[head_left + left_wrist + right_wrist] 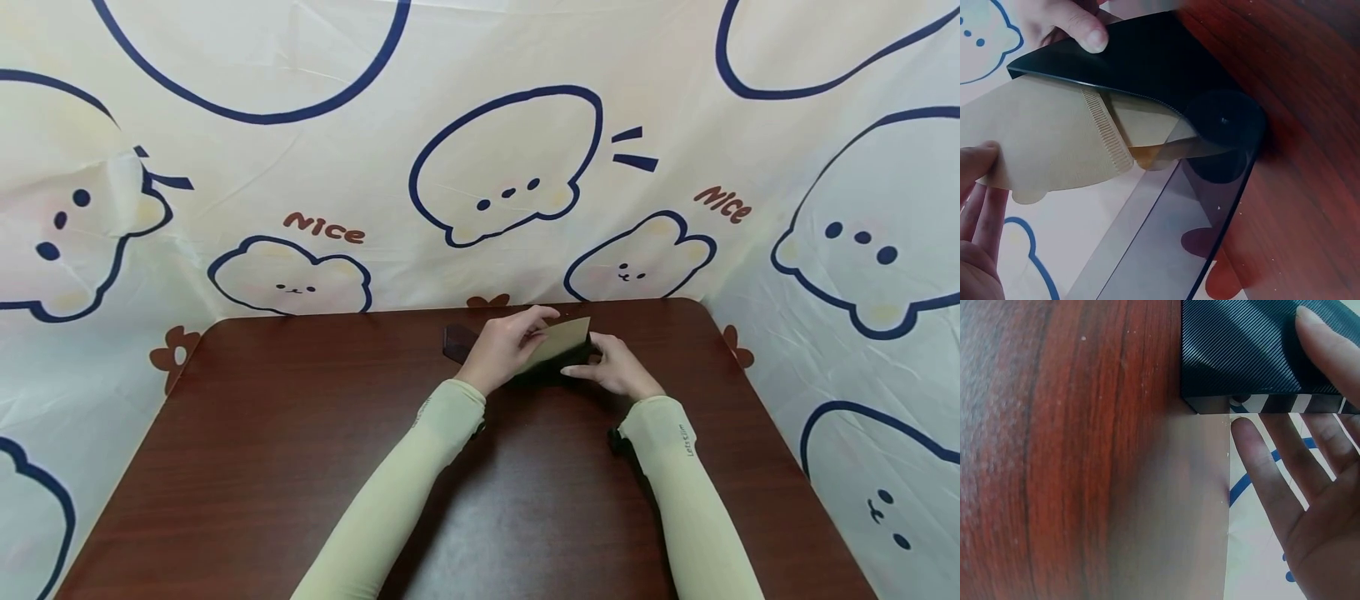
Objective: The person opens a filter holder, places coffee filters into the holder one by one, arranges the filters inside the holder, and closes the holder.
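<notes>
My left hand (pixel 501 346) pinches a brown paper coffee filter (pixel 1041 137) between thumb and fingers. The filter has a crimped seam and sticks partly out of a black coffee filter holder (pixel 1147 56); more brown paper (pixel 1147 122) shows inside. A see-through smoky lid (pixel 1166 219) hangs swung open from the holder's round hinge. My right hand (pixel 617 367) grips the holder's other end, thumb on its ribbed black face (pixel 1241 350) and fingers behind it. In the head view the hands partly hide the holder.
The holder is at the far edge of a dark red-brown wooden table (pixel 337 433). Behind it and at both sides hangs a pale cloth (pixel 300 167) with blue cartoon outlines.
</notes>
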`<state>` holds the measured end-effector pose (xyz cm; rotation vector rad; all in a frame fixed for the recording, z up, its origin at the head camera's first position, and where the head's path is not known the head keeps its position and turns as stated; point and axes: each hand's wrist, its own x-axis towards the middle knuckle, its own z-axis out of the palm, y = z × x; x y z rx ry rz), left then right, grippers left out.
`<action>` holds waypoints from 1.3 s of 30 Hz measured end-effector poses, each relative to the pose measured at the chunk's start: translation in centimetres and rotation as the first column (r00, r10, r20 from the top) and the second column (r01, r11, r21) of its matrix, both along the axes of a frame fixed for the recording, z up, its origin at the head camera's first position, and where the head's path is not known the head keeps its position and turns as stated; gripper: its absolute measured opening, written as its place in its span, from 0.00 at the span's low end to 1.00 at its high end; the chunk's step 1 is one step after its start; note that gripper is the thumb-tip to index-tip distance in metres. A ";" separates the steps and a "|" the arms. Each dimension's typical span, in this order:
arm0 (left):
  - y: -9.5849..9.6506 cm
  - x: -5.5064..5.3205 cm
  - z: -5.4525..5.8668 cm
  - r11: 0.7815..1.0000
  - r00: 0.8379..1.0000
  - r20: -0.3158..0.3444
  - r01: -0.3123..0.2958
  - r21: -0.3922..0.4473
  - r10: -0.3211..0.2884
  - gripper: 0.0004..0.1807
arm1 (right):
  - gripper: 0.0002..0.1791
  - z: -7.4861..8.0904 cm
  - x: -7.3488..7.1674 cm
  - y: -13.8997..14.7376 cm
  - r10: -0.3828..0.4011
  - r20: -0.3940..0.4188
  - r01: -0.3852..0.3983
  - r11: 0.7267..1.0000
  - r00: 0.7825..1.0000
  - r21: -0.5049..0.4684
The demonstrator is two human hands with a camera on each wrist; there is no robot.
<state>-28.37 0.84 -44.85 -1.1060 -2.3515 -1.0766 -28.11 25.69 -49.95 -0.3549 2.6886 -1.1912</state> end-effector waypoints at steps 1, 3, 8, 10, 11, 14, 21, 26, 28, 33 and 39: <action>0.0 0.0 0.0 1.000 1.000 -0.003 0.000 -0.004 0.000 0.19 | 0.24 0.0 0.0 0.0 0.002 -0.001 -0.002 1.000 1.000 -0.005; 0.1 -0.1 -0.1 1.000 1.000 -0.008 0.002 -0.005 -0.003 0.19 | 0.23 -0.1 0.0 0.1 0.008 -0.005 -0.008 1.000 1.000 -0.010; 0.2 -0.2 -0.4 1.000 1.000 -0.007 0.004 -0.012 -0.004 0.18 | 0.24 0.0 -0.1 0.2 0.006 -0.009 -0.006 1.000 1.000 0.000; 0.2 -0.2 -0.5 1.000 1.000 -0.002 0.001 -0.021 -0.001 0.19 | 0.24 0.0 -0.1 0.2 0.003 -0.006 -0.003 1.000 1.000 0.005; 0.3 -0.2 -0.6 1.000 1.000 0.001 -0.001 -0.025 0.001 0.19 | 0.24 0.0 -0.1 0.2 0.000 -0.004 0.000 1.000 1.000 0.004; 0.4 -0.1 -0.8 0.999 1.000 0.012 -0.005 -0.041 0.006 0.20 | 0.24 0.1 -0.1 0.2 -0.006 0.006 0.006 1.000 1.000 0.005; 0.7 -0.1 -1.4 0.999 1.000 0.030 -0.004 -0.050 0.006 0.21 | 0.24 0.3 0.1 0.1 -0.023 0.024 0.023 1.000 0.999 0.017; 0.8 -0.3 -1.6 0.999 1.000 0.025 -0.009 -0.045 0.010 0.21 | 0.23 0.3 0.0 0.2 -0.024 0.014 0.024 1.000 1.000 0.020; 0.8 -0.3 -1.7 0.999 1.000 0.027 -0.012 -0.043 0.013 0.21 | 0.23 0.3 0.0 0.2 -0.023 0.015 0.023 1.000 1.000 0.021; 0.7 -0.4 -1.9 0.999 0.998 0.052 -0.028 -0.017 0.029 0.21 | 0.22 0.3 0.0 0.0 -0.015 0.016 0.015 1.000 1.000 0.022; 0.5 -0.6 -1.9 0.998 0.995 0.071 -0.065 0.018 0.064 0.20 | 0.25 0.1 0.0 0.0 -0.008 0.013 0.008 1.000 1.000 0.019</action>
